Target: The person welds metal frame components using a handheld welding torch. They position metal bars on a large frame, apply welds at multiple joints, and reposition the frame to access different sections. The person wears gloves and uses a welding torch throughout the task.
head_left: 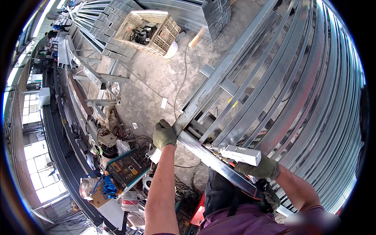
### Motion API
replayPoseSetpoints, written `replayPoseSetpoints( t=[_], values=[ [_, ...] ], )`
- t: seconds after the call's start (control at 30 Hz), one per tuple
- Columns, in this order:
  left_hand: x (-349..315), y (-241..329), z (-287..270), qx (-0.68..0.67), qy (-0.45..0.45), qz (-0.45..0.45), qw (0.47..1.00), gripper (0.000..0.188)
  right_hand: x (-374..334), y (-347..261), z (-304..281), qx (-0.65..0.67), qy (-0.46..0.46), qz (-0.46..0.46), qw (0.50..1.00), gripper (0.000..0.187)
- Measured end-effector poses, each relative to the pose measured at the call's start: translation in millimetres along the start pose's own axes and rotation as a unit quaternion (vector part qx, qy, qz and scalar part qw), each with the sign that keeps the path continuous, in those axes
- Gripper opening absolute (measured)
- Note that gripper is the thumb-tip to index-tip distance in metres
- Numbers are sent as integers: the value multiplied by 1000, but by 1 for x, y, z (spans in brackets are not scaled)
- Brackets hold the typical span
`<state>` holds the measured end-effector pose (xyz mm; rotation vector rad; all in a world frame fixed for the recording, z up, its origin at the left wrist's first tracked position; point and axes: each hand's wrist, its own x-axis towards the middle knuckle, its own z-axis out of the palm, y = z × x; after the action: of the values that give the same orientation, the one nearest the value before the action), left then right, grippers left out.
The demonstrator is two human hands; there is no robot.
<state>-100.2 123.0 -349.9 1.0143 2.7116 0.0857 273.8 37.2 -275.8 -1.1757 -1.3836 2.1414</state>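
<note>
My left hand [164, 134], in an olive work glove, is closed beside the corner of a steel frame. What it may hold is hidden under the fingers. The frame's long steel beam [211, 86] runs away to the upper right. A shorter shiny bar [207, 154] meets it at the corner and slopes toward my body. My right hand [260, 168], gloved the same way, grips a welding gun [243, 154] with a boxy white body. Its narrow tip points left, above the frame near the corner. An orange-and-black cable lies below the gun, along the bar.
Long steel tubes [309, 90] fill the right side. A welding machine [127, 168] with a control panel stands at lower left among cables and clutter. A beige plastic crate [166, 37] holding dark metal parts sits at the back, near stacked square tubes [117, 23]. Metal racks [84, 78] line the left.
</note>
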Motion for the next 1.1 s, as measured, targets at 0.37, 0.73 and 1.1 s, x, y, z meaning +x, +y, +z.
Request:
replayPoseSetpoints(
  t=[0.37,0.73,1.1],
  values=[
    [-2,3,-4,-5,-13,-6,1000,64,0,14,2,-10,-1,-7,1000,56],
    [1,1,-1,-3,-8,-8,1000,64,-1,2,2,-9,-1,23,1000,60],
    [0,2,-1,-2,-9,-9,1000,64,-3,5,2,-4,1,3,1000,58]
  ],
)
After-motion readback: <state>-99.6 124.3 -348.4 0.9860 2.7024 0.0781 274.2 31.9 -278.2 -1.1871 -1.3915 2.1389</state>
